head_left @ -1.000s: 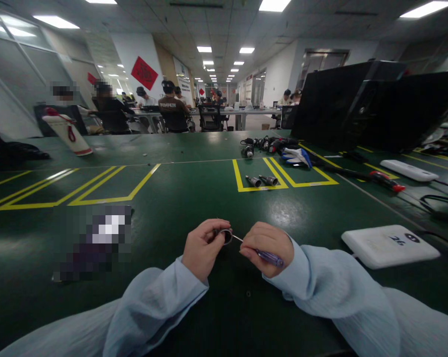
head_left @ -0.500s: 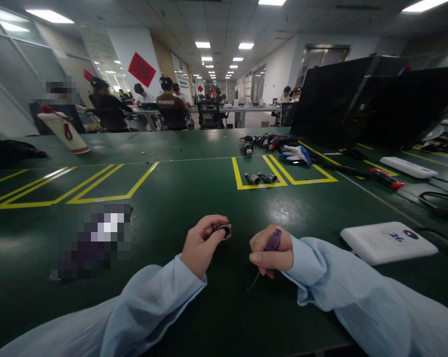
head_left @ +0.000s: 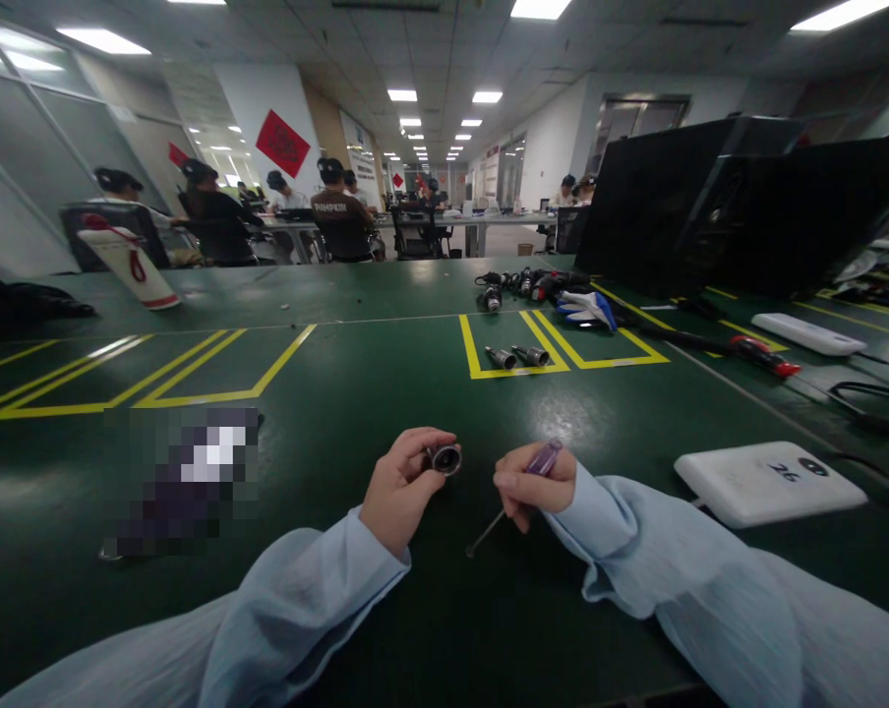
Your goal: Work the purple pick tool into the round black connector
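Note:
My left hand (head_left: 402, 487) pinches a small round metal connector (head_left: 445, 459) between thumb and fingers, its dark hollow end facing me. In my right hand (head_left: 534, 482) is a screwdriver (head_left: 545, 458) with a see-through purple handle. Its thin shaft slants down to the left, and the tip is apart from the connector, below it. Both hands are over the green table (head_left: 444, 629). Farther back, two similar metal connectors (head_left: 531, 355) lie on their sides inside a yellow taped box.
A white power bank (head_left: 773, 482) marked 26 lies at the right. Behind it are a red-and-black screwdriver (head_left: 765, 355), a blue-and-white glove (head_left: 588, 309) and cabled connectors (head_left: 493, 296). Black monitors (head_left: 662, 206) stand at the back right. A blurred-out dark object (head_left: 186, 482) is at the left.
My left hand has turned the connector so its open end shows more. The screwdriver has tilted flatter, its tip moving up and left toward the connector.

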{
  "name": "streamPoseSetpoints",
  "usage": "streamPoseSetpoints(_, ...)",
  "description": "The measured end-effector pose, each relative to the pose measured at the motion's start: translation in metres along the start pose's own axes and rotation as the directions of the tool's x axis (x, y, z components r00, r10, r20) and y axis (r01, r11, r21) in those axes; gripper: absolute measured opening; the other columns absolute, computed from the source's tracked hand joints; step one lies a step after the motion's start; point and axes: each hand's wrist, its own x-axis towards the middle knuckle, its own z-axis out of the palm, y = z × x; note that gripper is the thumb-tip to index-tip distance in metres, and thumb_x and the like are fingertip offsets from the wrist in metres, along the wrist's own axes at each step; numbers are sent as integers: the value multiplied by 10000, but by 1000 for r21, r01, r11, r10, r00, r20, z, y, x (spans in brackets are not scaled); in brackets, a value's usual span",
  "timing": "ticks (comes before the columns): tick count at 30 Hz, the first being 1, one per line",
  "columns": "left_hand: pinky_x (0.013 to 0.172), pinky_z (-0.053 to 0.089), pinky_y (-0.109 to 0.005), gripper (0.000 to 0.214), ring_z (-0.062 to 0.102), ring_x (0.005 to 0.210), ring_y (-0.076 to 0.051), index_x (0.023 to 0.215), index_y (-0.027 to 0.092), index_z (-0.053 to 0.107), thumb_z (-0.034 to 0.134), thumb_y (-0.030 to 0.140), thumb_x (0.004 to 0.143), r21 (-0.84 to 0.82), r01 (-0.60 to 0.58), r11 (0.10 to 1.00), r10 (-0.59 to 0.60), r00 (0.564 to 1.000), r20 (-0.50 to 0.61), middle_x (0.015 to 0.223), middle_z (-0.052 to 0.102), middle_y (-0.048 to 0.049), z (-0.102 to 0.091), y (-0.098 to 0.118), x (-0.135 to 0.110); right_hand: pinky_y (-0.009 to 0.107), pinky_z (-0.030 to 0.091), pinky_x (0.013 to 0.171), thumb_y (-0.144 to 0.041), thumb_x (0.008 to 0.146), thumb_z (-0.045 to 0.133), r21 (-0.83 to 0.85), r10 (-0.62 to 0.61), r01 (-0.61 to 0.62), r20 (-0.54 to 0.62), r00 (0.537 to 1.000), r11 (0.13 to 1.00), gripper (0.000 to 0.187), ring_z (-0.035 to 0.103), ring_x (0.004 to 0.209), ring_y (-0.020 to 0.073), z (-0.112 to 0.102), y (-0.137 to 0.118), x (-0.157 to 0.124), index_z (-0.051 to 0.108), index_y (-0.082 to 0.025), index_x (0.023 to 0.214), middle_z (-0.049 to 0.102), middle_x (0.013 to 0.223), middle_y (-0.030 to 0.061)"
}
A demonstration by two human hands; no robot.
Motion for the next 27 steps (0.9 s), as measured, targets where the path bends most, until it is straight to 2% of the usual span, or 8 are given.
streamPoseSetpoints(2, 864, 432, -355, 319, 576, 934, -194, 942, 158, 564, 539, 85, 632, 3, 8, 1000, -8, 1000, 24, 1017, 582, -63, -1, 0, 0, 207, 387, 427, -305, 778, 482, -61, -143, 137, -110, 984, 989, 285, 490, 424, 80, -2, 0, 1, 552, -139, 557, 519, 478, -3)
streamPoseSetpoints(4, 856, 439, -359, 353, 581, 923, -192, 982, 161, 544, 542, 84, 638, 3, 29, 1000, -29, 999, 29, 967, 613, -56, 0, 0, -1, 242, 420, 521, -265, 786, 475, -248, -292, 249, -154, 944, 936, 246, 522, 521, 101, -3, 0, 3, 575, -139, 600, 555, 551, 22)
streamPoseSetpoints(7, 829, 458, -357, 345, 590, 895, -189, 978, 154, 535, 557, 96, 638, 6, 39, 999, -39, 999, 5, 933, 628, -51, 1, 2, -1, 270, 421, 578, -208, 778, 481, -503, -461, 353, -104, 881, 789, 209, 521, 571, 116, -2, 2, 5, 587, -132, 614, 576, 583, 45)
streamPoseSetpoints(10, 825, 465, -338, 280, 586, 894, -177, 909, 143, 536, 574, 103, 634, 36, 15, 999, -14, 1000, -22, 985, 602, -58, 2, 3, -1, 268, 421, 575, -168, 766, 490, -606, -563, 460, 24, 826, 649, 164, 517, 565, 116, 1, 5, 8, 587, -122, 643, 590, 577, 53)
streamPoseSetpoints(15, 809, 479, -327, 209, 588, 882, -162, 865, 139, 520, 558, 123, 661, 82, -12, 997, 16, 999, -45, 1014, 574, -65, 3, 4, -1, 267, 435, 601, -130, 749, 501, -673, -641, 545, 137, 756, 500, 91, 530, 588, 116, 4, 6, 10, 571, -124, 689, 614, 611, 56)
streamPoseSetpoints(20, 783, 491, -323, 160, 601, 849, -163, 816, 129, 534, 540, 117, 656, 89, -71, 993, 78, 994, -81, 979, 590, -73, 7, 2, 1, 248, 448, 622, -136, 746, 513, -705, -636, 563, 205, 744, 431, 54, 540, 627, 114, 6, 10, 11, 567, -146, 744, 627, 662, 46)
streamPoseSetpoints(24, 784, 490, -324, 156, 612, 828, -167, 790, 121, 567, 548, 126, 636, 82, -117, 990, 126, 984, -123, 970, 612, -86, 8, -1, 13, 253, 445, 614, -162, 763, 495, -744, -656, 527, 162, 738, 410, 81, 540, 622, 121, 7, 15, 20, 567, -158, 726, 630, 656, 46)
streamPoseSetpoints(27, 781, 491, -328, 174, 622, 806, -171, 788, 118, 590, 566, 144, 618, 77, -145, 986, 157, 972, -177, 978, 625, -96, 6, -5, 31, 257, 436, 587, -183, 771, 480, -777, -680, 479, 92, 727, 408, 125, 533, 592, 127, 5, 21, 36, 571, -160, 688, 626, 629, 50)
